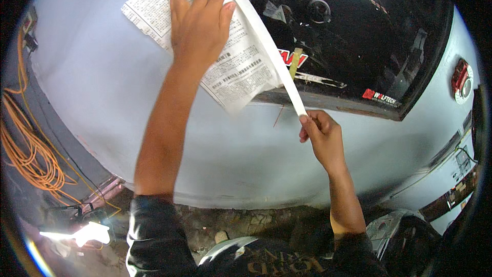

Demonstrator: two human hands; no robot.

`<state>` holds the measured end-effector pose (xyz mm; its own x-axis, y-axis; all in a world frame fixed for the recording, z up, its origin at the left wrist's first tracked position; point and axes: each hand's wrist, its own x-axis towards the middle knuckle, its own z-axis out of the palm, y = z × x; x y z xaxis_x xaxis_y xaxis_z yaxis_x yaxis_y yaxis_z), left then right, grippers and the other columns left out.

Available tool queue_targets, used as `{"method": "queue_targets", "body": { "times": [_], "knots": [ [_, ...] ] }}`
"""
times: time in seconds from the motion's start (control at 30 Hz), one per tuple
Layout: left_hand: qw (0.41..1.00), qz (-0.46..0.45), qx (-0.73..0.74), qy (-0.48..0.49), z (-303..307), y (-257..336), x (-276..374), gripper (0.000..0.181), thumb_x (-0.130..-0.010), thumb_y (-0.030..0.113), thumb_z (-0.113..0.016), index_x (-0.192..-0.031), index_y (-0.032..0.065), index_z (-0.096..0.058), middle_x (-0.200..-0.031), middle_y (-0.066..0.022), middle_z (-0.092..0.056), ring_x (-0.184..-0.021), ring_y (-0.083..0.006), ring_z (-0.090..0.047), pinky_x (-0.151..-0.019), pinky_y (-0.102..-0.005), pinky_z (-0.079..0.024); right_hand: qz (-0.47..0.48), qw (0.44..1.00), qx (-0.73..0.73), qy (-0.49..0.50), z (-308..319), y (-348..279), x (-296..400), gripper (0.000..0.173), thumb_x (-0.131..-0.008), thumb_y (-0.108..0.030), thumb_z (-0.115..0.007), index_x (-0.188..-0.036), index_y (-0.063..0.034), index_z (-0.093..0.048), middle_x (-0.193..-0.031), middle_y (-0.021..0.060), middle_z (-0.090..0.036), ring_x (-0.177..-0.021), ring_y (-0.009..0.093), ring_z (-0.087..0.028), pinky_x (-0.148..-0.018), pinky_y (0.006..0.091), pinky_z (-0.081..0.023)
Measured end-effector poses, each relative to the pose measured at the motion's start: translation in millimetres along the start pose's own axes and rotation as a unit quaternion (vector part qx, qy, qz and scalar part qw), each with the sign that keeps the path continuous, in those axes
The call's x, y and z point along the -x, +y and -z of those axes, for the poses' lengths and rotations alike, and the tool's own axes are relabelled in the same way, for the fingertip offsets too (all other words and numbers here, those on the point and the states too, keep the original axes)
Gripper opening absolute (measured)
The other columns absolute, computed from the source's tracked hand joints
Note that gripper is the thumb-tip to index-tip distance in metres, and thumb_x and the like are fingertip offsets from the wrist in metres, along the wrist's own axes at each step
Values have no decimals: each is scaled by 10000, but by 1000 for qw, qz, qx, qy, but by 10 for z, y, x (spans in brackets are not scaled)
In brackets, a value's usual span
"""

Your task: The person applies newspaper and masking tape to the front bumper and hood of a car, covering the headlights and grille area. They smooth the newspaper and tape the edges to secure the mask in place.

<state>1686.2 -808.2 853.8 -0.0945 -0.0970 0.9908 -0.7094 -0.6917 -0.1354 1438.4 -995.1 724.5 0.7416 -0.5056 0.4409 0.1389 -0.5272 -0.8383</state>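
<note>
My left hand (199, 27) lies spread on a sheet of newspaper (153, 4) against a pale grey vehicle panel (226, 150). Its fingers are apart, and the fingertips reach near the paper's taped edge. Between thumb and fingers, my right hand (323, 134) pinches the lower end of a white strip of masking tape (278, 61). The strip runs taut and slanting from the top of the view, along the newspaper's right edge, beside a dark window glass (369, 42). Past the paper's lower corner, the tape crosses the window's lower border.
Stickers and a short yellowish tape piece (295, 62) are on the glass. A red and white object (462, 81) sits on the panel at right. An orange hose (34, 154) hangs coiled at left. A lit work lamp (90, 234) stands low at left.
</note>
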Motion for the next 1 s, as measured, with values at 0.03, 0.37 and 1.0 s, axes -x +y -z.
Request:
{"method": "queue_targets", "body": {
  "times": [0.03,0.37,1.0],
  "knots": [
    [996,49,74,1,-57,192,207,505,-1029,294,-598,-1498,122,-530,-1647,-129,-380,-1488,-423,-301,-1195,-555,-269,-21,1000,-8,-4,13,15,-4,262,-1030,-211,-661,-1030,51,-661,-708,52,-657,-603,110,-628,-568,257,-511],
    [161,590,787,75,-82,2311,1608,661,-1040,290,-614,-1554,4,-312,-1525,-166,-440,-1426,-261,-425,-1232,-441,-309,-48,998,-22,-33,91,-158,26,165,-1043,-167,-581,-1025,-11,-529,-654,38,-596,-555,90,-544,-507,278,-428],
    [142,620,768,71,-200,2228,1501,214,-975,89,-706,-1184,112,-667,-1148,5,-690,-1009,-90,-609,-869,-294,-427,-55,991,114,32,-29,-221,18,419,-1045,-395,-626,-937,5,-562,-632,69,-570,-582,132,-532,-541,328,-421]
  ]
}}
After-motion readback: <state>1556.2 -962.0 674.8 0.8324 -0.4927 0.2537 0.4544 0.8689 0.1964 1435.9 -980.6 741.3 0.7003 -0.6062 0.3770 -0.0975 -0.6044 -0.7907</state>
